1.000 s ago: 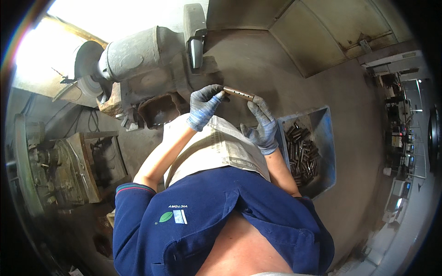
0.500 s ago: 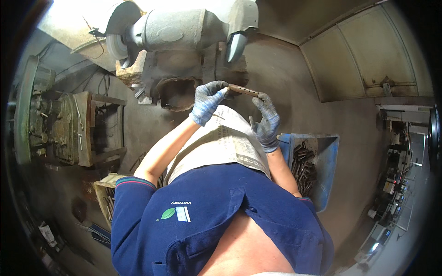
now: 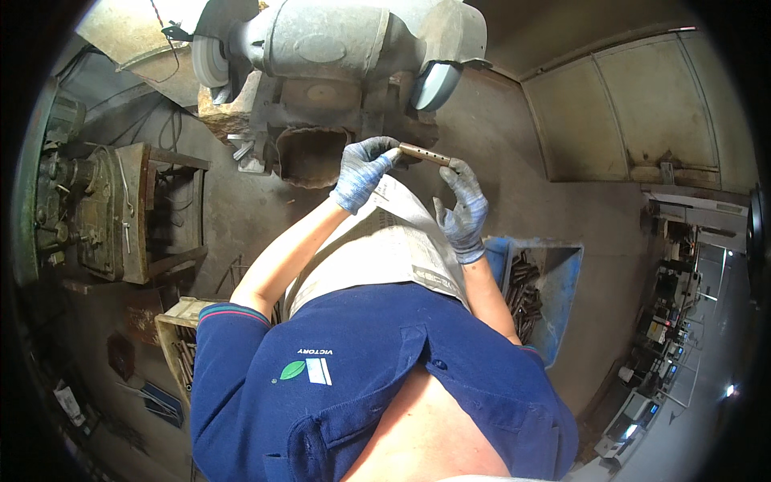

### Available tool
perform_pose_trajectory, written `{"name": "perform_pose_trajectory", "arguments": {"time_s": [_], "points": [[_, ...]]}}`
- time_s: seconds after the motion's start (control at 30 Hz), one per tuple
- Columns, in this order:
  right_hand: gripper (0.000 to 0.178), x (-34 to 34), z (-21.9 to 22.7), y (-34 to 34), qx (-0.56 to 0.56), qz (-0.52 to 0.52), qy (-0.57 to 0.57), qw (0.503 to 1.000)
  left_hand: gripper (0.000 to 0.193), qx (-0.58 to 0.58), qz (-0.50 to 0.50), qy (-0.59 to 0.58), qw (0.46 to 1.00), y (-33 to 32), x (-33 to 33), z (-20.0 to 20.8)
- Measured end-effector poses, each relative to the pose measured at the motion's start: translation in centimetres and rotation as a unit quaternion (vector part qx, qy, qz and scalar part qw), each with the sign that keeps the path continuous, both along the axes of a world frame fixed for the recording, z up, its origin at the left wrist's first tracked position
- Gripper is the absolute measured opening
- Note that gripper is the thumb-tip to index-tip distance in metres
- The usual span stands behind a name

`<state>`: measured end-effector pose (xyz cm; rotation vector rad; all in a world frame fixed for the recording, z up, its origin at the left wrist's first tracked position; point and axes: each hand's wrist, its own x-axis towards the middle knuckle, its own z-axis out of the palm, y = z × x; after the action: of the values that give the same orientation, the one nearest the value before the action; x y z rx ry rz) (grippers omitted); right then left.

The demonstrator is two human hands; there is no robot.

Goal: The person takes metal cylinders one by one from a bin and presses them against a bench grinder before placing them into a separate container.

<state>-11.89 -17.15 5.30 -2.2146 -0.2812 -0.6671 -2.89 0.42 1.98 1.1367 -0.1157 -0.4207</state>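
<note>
Knit-gloved left fingers (image 3: 376, 147) pinch a slim, hole-dotted metal rod (image 3: 424, 153); parted right fingers (image 3: 463, 178) touch its end.

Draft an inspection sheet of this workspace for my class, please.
Surface: brownish-grey floor; printed paper sheet over the lap.
Job's things: metal rod with a row of holes, held up.
Clutter: metal pieces heaped in a blue bin, right; elongated pieces in a cream crate, left.
Grips: left grip, gloved, pinches the rod's left end; right grip, gloved, touches its right end, thumb apart.
Cables: dark looped cable, left.
Surroundings: bench grinder ahead; green machine, left; stained metal panels, upper right.
</note>
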Motion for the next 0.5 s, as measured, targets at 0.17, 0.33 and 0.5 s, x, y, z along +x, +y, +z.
{"name": "perform_pose_trajectory", "arguments": {"time_s": [0.17,0.33,0.5], "points": [[0.029,1.8,-1.7,-0.6,0.138,-0.007,0.045,0.989,0.017,-0.006,0.004,0.011,1.0,-0.8,1.8,-2.1],[0.019,4.2,-3.7,-2.5,0.272,-0.005,0.11,0.956,0.01,-0.017,0.031,0.043,0.998,-2.8,3.7,-2.7],[0.017,6.6,-6.0,-4.4,0.352,0.007,0.166,0.921,0.009,0.041,0.04,0.067,0.996,-4.6,5.8,-2.9]]}}
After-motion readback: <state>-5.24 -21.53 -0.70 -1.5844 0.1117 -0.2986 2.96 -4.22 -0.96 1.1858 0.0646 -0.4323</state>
